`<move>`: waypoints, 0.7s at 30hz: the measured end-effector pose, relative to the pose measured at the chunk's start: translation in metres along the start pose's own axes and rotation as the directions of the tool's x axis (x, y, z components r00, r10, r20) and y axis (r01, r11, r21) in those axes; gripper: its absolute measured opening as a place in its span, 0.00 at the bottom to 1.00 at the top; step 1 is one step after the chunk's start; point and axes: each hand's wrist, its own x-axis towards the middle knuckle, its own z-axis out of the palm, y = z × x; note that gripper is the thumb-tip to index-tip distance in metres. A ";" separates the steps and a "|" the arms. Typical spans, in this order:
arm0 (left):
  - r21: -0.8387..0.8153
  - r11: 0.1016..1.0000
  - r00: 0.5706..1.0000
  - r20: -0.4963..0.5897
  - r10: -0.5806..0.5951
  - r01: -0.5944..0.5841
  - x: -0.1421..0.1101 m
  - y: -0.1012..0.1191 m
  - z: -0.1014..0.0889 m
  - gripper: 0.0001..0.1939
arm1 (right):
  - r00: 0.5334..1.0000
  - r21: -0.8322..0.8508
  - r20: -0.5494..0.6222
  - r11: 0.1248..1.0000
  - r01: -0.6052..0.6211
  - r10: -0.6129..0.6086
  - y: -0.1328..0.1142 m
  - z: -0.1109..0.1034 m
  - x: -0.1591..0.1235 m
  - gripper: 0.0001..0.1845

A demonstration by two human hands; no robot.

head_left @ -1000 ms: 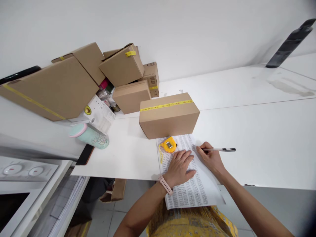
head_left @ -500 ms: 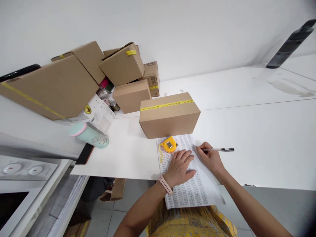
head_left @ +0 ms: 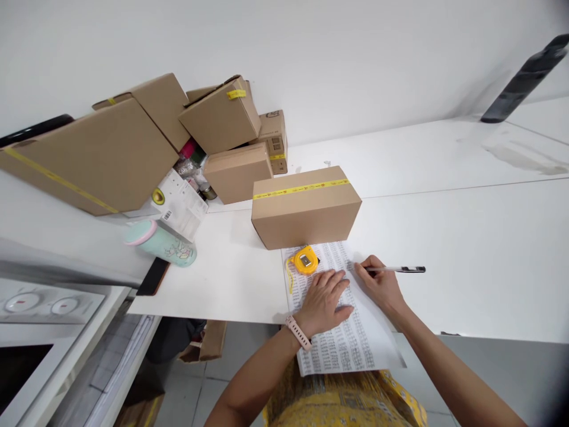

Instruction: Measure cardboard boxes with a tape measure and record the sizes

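My left hand (head_left: 326, 301) lies flat on a sheet of paper (head_left: 342, 350) covered in rows of print, its fingers spread. In my right hand (head_left: 381, 284) a pen (head_left: 406, 269) is gripped, its tip side over the right part of the sheet and its dark end pointing right. A yellow tape measure (head_left: 306, 260) rests on the paper just beyond my left fingertips, with a short end of tape hanging out. Behind it a closed cardboard box (head_left: 306, 213) with yellow tape along its top stands at the paper's far edge.
Several cardboard boxes (head_left: 237, 175) are stacked at the back left. A mint tumbler (head_left: 162, 243) stands by a white carton (head_left: 182, 204) and a dark flat case (head_left: 152, 277). A black bottle (head_left: 524, 80) is at the far right of the white table (head_left: 466, 255). The paper overhangs the front edge.
My right hand and the pen have shifted very slightly to the right. My left hand, the tape measure and the box stay where they were.
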 end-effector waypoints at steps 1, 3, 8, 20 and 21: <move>0.000 1.000 1.000 0.001 0.000 0.000 0.000 0.000 0.000 0.29 | 1.000 0.004 -0.006 1.000 0.005 -0.005 0.001 0.000 0.000 0.21; 0.003 1.000 1.000 0.003 -0.002 0.002 0.000 0.000 -0.001 0.29 | 1.000 0.007 -0.012 1.000 0.011 -0.011 0.002 0.000 0.000 0.21; 0.007 1.000 1.000 0.004 -0.003 0.003 0.000 0.000 -0.001 0.29 | 1.000 0.008 -0.004 1.000 0.009 -0.009 0.002 0.000 0.001 0.24; 0.002 1.000 1.000 0.005 -0.002 0.002 0.000 0.001 -0.002 0.29 | 1.000 -0.004 -0.003 1.000 -0.015 0.015 -0.006 -0.001 -0.001 0.23; 0.005 1.000 1.000 0.007 -0.003 0.003 0.000 0.001 -0.002 0.29 | 1.000 -0.006 -0.009 1.000 -0.011 0.011 -0.006 -0.001 -0.001 0.23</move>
